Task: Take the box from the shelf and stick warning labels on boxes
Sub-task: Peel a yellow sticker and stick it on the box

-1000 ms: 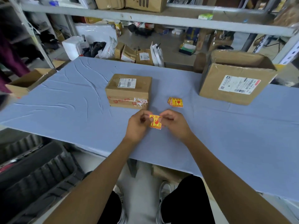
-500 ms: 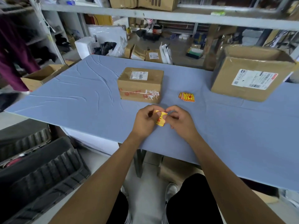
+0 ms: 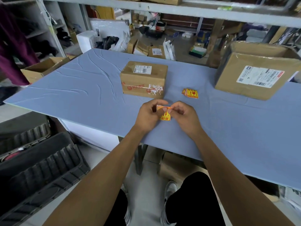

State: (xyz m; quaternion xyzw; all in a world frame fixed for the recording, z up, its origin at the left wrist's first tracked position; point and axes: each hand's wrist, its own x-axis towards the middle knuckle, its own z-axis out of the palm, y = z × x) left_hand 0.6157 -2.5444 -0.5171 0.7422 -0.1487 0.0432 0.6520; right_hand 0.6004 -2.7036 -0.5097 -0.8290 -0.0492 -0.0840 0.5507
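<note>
A small taped cardboard box (image 3: 144, 79) with a white shipping label sits on the blue table (image 3: 81, 95), just beyond my hands. Both hands pinch a yellow and red warning label (image 3: 164, 114) above the table's near edge: my left hand (image 3: 147, 115) holds its left side and my right hand (image 3: 184, 116) grips its top edge with fingertips. The label's top edge looks curled over. A small stack of the same warning labels (image 3: 190, 92) lies on the table to the right of the small box.
A larger cardboard box (image 3: 255, 75) stands at the table's back right. An open carton (image 3: 44, 70) sits off the left edge. A metal shelf (image 3: 179, 9) runs overhead with boxes on it. Dark plastic crates (image 3: 37, 165) fill the floor at left. Parcels clutter the floor behind.
The label in my hands went from flat to folded small, and now hangs open again with its top edge held. My head moved closer to the table.
</note>
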